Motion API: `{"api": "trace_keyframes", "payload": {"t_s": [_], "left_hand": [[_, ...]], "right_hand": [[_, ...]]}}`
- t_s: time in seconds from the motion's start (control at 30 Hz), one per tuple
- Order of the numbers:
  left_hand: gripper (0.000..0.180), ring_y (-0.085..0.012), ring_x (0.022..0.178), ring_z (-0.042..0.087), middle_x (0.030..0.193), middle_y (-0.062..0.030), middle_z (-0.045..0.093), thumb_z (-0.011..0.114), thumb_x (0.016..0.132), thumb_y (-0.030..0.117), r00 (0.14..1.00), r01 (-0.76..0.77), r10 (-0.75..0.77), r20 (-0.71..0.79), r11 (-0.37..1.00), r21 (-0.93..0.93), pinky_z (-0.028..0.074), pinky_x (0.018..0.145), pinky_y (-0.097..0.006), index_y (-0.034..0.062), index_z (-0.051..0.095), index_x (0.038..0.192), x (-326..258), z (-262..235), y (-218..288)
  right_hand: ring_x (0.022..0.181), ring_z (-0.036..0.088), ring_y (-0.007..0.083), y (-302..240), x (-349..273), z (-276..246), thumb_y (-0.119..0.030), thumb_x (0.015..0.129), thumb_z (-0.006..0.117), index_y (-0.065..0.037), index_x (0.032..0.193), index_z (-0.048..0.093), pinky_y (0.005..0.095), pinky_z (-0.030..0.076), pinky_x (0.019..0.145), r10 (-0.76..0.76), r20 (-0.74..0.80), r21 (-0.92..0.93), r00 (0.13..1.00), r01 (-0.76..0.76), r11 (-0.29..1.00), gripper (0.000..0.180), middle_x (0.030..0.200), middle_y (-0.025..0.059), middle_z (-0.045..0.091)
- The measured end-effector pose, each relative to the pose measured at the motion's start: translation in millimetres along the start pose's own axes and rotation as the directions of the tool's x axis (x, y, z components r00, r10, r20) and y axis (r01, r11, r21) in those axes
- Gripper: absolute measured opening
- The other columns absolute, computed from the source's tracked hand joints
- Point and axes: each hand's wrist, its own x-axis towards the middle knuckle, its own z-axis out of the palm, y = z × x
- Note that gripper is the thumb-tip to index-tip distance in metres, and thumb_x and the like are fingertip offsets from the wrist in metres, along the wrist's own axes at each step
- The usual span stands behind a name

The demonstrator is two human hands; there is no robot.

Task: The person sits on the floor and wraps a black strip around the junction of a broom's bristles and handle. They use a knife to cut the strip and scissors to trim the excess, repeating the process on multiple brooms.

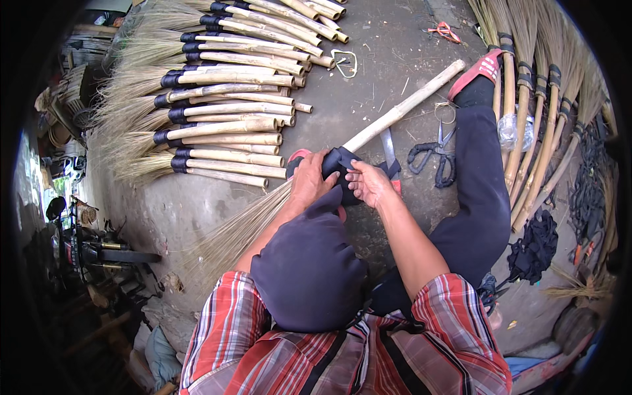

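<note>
A broom (401, 108) with a pale bamboo handle lies across my lap, its straw bristles (230, 234) fanning to the lower left. Where handle meets bristles it is wrapped in a dark strip (337, 161). My left hand (309, 179) grips the broom at that wrapping. My right hand (370, 184) pinches the dark strip beside it, fingers pressed on the cloth. Both forearms come up from my checked red shirt.
Several finished brooms (217, 112) lie in rows at upper left, more brooms (546, 118) at right. Black scissors (436, 155) rest on the concrete floor (368, 59) by my outstretched leg (477, 191). Orange cutters (444, 29) lie far up; dark strips (534, 247) are piled at right.
</note>
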Motion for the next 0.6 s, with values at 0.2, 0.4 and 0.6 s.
{"api": "trace_keyframes", "payload": {"t_s": [0.2,0.4,0.6], "left_hand": [[0.074,-0.0423,0.118,0.063,0.13,-0.0224,0.061,0.086,0.083,0.023,0.998,0.012,-0.023,0.057,0.981,0.192,0.053,0.1,-0.049,0.01,0.051,0.147,10,-4,1],[0.07,-0.0444,0.116,0.064,0.125,-0.024,0.061,0.083,0.087,0.031,0.958,-0.02,0.012,0.286,1.0,0.024,0.053,0.098,-0.051,0.007,0.051,0.145,23,-7,-10],[0.068,-0.0421,0.117,0.065,0.122,-0.0262,0.069,0.077,0.093,0.041,0.997,-0.048,0.035,0.066,0.979,0.2,0.052,0.101,-0.052,0.004,0.053,0.144,16,9,-1]], "right_hand": [[0.06,0.063,0.0112,11,-14,-6,-0.026,0.103,0.069,-0.007,0.103,0.066,0.0261,0.048,0.048,-0.164,-0.091,-0.063,0.982,0.159,0.985,0.02,0.082,0.0029,0.07],[0.058,0.06,0.0084,3,-18,-5,-0.024,0.103,0.071,-0.009,0.101,0.066,0.0242,0.046,0.049,-0.265,-0.112,-0.152,0.958,0.247,0.957,0.016,0.08,0.0009,0.068],[0.055,0.052,0.0068,-9,-18,0,-0.024,0.106,0.068,-0.008,0.098,0.065,0.024,0.041,0.048,-0.306,-0.091,-0.213,0.948,0.282,0.935,0.017,0.075,-0.0014,0.063]]}}
